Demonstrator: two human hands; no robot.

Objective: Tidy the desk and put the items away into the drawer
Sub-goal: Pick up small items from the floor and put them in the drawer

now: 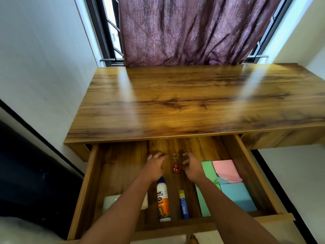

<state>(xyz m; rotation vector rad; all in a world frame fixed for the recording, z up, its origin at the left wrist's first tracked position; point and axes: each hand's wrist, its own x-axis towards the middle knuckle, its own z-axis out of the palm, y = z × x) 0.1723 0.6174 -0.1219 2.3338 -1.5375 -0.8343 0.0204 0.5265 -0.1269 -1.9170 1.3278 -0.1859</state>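
Left grip [154, 167] and right grip [192, 167], both with fingers curled, sit low over the floor of the open drawer [84, 184]. Nothing shows inside either, and we cannot tell whether something small is pinched. Between them lies the red keychain [175, 168], toward the far end of the drawer's middle part. Nearer lie the glue bottle [163, 202], its cap under the left wrist, and the glue stick [183, 206] just to its right. The right part holds coloured paper blocks [235, 196] (green, pink, blue). A white item [110, 203], partly hidden by the left forearm, sits near left. With these things already inside, we judge the putting-away nearly done and the step in hand to be arranging the contents. The next move likely calls for lifting both grips clear and pushing the drawer in under the counter [175, 103]. Until then the forearms across the near edge stand in the way. A curtain [193, 29] hangs beyond.
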